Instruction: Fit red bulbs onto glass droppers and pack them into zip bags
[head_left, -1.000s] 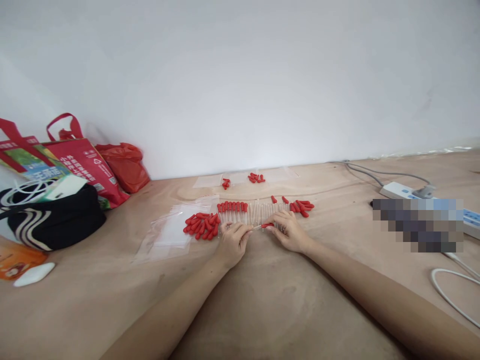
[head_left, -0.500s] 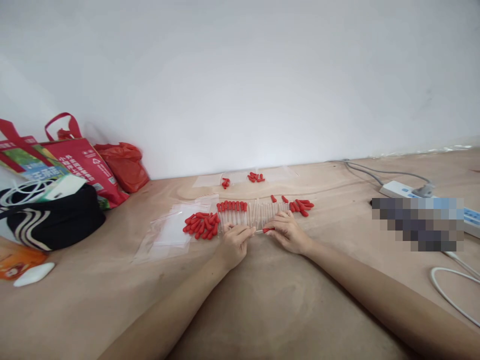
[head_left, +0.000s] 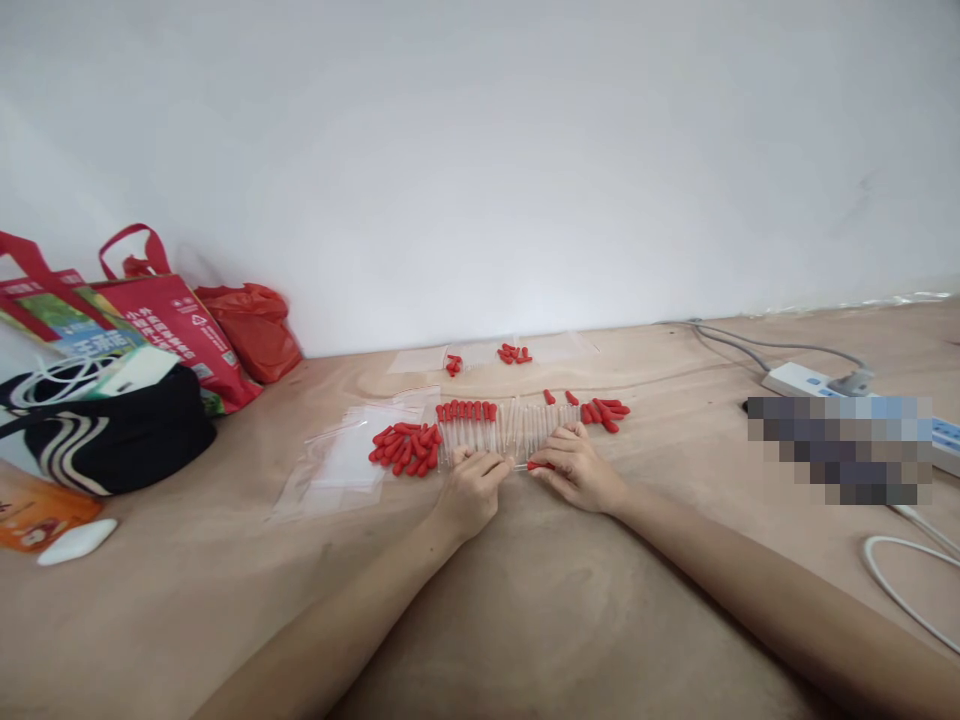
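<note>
- One red carrier bag [head_left: 176, 325], black pouch [head_left: 142, 435], white cable [head_left: 56, 380] at its mouth
- Flat clear plastic sleeves [head_left: 341, 468]; smooth red bulb heap [head_left: 405, 448] beside
- Left hand [head_left: 471, 490] pinching thin clear tube [head_left: 520, 467] before tube row [head_left: 469, 435]
- Right hand [head_left: 581, 470] pinching red bulb [head_left: 539, 465] at tube's right end
- Wood table [head_left: 525, 620]: wide front stretch, back edge meets wall [head_left: 525, 200]

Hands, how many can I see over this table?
2: the left hand, pinching a clear tube, and the right hand, across from it, holding a red bulb. No others show.
</note>
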